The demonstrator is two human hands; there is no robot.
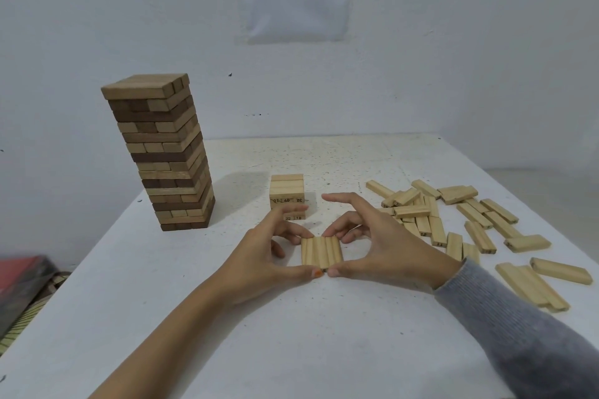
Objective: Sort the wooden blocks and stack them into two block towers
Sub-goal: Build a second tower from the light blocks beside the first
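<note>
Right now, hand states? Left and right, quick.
Left hand: pinches the row of pale blocks on the table, from its left side.
Right hand: pinches the same row from its right side.

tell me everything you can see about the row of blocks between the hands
The row of blocks is several pale, bare-looking wooden bars lying flat side by side on the white table, ends toward the camera. The left hand and right hand cup its sides, thumbs meeting at its near end.
</note>
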